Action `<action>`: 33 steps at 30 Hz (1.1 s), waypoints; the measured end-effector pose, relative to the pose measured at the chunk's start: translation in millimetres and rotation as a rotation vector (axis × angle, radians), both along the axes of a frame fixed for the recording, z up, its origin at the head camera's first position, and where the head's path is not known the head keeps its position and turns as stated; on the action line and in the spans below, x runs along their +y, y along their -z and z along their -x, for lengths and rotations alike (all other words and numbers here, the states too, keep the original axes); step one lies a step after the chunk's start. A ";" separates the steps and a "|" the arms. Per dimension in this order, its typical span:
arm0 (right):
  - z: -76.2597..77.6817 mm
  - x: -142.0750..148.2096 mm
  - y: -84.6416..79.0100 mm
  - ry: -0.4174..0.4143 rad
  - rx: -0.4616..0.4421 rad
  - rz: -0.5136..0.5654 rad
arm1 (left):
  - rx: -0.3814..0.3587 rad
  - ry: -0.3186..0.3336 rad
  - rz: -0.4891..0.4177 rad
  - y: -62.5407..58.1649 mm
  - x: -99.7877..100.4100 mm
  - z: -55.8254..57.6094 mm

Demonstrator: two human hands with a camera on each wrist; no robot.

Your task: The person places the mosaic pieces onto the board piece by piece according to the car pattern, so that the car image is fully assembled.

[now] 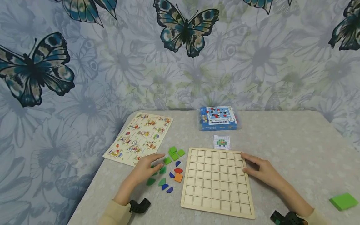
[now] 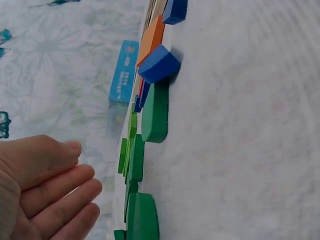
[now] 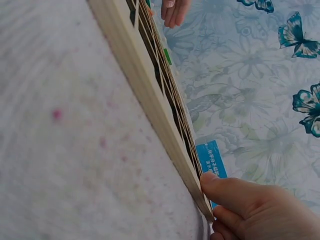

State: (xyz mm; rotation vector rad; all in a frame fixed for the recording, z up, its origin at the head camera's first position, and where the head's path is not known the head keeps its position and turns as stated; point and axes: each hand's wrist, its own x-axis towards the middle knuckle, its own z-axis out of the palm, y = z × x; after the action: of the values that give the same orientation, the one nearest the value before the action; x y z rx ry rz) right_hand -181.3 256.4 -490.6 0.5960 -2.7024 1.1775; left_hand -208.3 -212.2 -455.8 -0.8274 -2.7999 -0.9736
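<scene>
A butterfly-print wall (image 1: pixel 270 81) is standing behind a pale table (image 1: pixel 287 134). The gridded board (image 1: pixel 214 184) is lying flat near the table's middle, between the two hands. The right hand (image 1: pixel 263 169) is gripping it at the far right corner; thumb and index finger are sitting slightly apart, the thumb resting on the side rim, with little gap left around the edge.

The left hand (image 1: pixel 144 168) is hovering beside the loose pieces, fingers loosely extended, thumb apart, holding nothing; the left wrist view is showing a gap between fingertips and pieces. The pieces are lying scattered left of the board: light green squares (image 1: pixel 175 156), dark green pieces (image 1: pixel 150 181), blue half-rounds (image 1: pixel 169 189), a red piece (image 1: pixel 178 170) and an orange square (image 1: pixel 178 177), the orange one lying just beside the board.

A small card (image 1: pixel 222 142) is lying at the board's far edge, with a blue box (image 1: pixel 220 117) resting beyond it. A picture sheet (image 1: pixel 150 132) is lying at far left. A green block (image 1: pixel 343 201) is resting well apart at right
</scene>
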 end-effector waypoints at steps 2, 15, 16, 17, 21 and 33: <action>1.0 0.3 -1.3 0.008 -0.020 -0.008 | -0.004 0.014 -0.001 -0.1 -1.0 0.1; 1.3 2.8 -2.8 0.028 -0.027 -0.030 | -0.006 -0.008 0.123 7.4 -5.8 3.1; 1.2 2.6 -2.9 0.027 -0.030 -0.034 | 0.003 -0.005 0.128 7.9 -5.6 2.4; 1.2 2.2 -3.0 0.025 -0.035 -0.035 | 0.011 -0.004 0.130 8.6 -5.7 1.7; 2.2 2.0 -1.3 0.013 -0.038 -0.035 | 0.074 -0.006 0.158 11.9 -5.6 0.8; 2.5 3.2 0.2 0.002 -0.008 -0.015 | 0.196 -0.120 0.161 17.3 -6.0 2.8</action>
State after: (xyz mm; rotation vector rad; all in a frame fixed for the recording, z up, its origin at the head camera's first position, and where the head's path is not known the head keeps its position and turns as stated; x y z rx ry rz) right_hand -183.8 259.6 -490.8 0.5924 -2.7198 1.1628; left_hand -211.1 -218.2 -473.1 -0.7166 -2.7462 -0.6205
